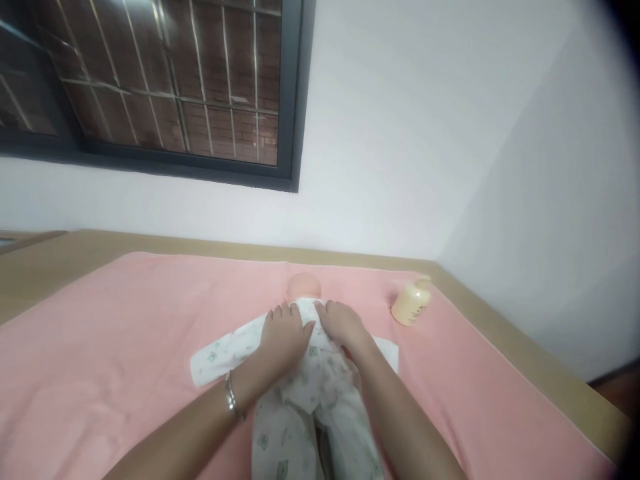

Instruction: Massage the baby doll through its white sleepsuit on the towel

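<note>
A baby doll lies on its back, its bare round head (304, 287) toward the wall. It wears a white patterned top (230, 350) with the sleeves spread to both sides, and matching white trousers (285, 433). My left hand (285, 337) rests on the left side of the doll's chest, thumb stretched apart from the fingers. On the other side of the chest, my right hand (343, 323) has its fingers closed on the top just below the neck. Part of the right sleeve is hidden behind my right forearm.
A pink cloth (125, 347) covers most of the wooden tabletop (55, 273). To the right of the doll stands a pale yellow pump bottle (411, 303). Behind the table are a white wall (380, 133) and a barred window (180, 87).
</note>
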Action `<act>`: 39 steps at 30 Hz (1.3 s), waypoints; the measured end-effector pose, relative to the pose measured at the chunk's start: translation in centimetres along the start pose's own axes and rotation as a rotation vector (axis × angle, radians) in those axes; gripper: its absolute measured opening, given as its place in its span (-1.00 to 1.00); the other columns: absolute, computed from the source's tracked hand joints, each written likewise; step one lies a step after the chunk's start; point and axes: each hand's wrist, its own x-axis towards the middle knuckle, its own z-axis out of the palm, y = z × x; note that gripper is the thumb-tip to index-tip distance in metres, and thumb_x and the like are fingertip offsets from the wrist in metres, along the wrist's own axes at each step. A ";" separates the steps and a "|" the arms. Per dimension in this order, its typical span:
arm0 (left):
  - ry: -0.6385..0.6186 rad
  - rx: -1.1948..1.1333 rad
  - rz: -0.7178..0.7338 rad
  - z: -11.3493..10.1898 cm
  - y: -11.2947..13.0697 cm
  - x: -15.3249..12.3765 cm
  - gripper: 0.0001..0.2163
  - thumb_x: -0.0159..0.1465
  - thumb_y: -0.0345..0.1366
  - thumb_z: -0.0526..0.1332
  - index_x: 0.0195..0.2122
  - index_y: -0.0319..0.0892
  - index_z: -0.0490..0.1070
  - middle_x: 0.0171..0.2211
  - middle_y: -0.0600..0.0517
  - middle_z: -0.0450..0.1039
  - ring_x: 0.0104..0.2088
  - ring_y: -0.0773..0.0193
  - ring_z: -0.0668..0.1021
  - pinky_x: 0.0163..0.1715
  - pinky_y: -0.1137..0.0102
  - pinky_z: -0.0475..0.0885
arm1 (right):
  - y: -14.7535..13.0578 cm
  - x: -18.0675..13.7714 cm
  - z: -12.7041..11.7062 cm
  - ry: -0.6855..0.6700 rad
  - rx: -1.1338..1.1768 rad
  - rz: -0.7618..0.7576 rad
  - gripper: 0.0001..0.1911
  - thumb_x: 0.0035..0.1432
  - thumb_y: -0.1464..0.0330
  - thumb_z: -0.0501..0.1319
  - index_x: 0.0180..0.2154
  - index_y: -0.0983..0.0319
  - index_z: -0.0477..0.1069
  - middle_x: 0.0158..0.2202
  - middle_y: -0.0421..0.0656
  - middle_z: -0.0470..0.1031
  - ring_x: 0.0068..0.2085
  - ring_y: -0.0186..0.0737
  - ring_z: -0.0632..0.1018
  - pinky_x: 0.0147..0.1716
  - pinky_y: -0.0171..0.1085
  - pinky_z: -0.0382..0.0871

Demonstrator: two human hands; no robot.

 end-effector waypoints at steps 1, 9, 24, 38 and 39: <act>0.010 0.035 0.020 -0.1 0.3 -0.4 -0.51 0.34 -0.07 -0.01 0.04 -0.44 0.31 -0.06 -0.35 0.41 -0.06 -0.12 0.45 -0.07 0.13 0.27 | 0.3 0.6 0.3 -0.007 0.045 0.017 -0.26 0.32 0.02 -0.31 -0.04 0.40 0.43 -0.05 0.19 0.48 -0.04 0.07 0.50 -0.08 -0.11 0.26; -0.120 -0.180 -0.066 0.0 -2.0 1.8 -0.48 0.36 0.00 -0.18 -0.11 -0.32 0.40 -0.14 -0.25 0.47 -0.14 -0.02 0.50 -0.15 0.20 0.33 | 0.7 0.5 1.0 0.015 -0.032 -0.094 -0.32 0.33 0.04 -0.27 -0.04 0.38 0.40 -0.07 0.19 0.48 -0.07 0.07 0.50 -0.08 -0.10 0.25; 0.010 -0.043 0.041 0.1 0.8 -0.4 -0.50 0.35 -0.06 -0.06 0.03 -0.44 0.32 0.00 -0.38 0.36 0.03 -0.12 0.40 0.01 0.13 0.23 | 0.5 1.6 1.4 0.013 0.068 0.038 -0.34 0.33 0.09 -0.31 -0.04 0.33 0.41 -0.04 0.13 0.47 -0.02 0.04 0.47 -0.09 -0.11 0.24; -0.084 0.015 -0.040 -0.7 -0.3 0.4 -0.54 0.37 -0.14 -0.13 -0.10 -0.44 0.38 -0.16 -0.36 0.44 -0.12 -0.10 0.49 -0.12 0.15 0.31 | -0.9 0.2 1.5 0.088 -0.062 -0.060 -0.39 0.35 0.13 -0.25 -0.08 0.40 0.42 -0.10 0.18 0.48 -0.06 0.08 0.48 -0.06 -0.07 0.22; -0.090 0.044 -0.032 -1.1 0.1 0.0 -0.56 0.37 -0.16 -0.11 -0.09 -0.47 0.37 -0.16 -0.38 0.42 -0.13 -0.12 0.49 -0.14 0.14 0.32 | -0.7 0.7 1.4 0.069 -0.025 -0.061 -0.36 0.35 0.12 -0.27 -0.08 0.39 0.42 -0.09 0.17 0.49 -0.06 0.06 0.49 -0.09 -0.10 0.24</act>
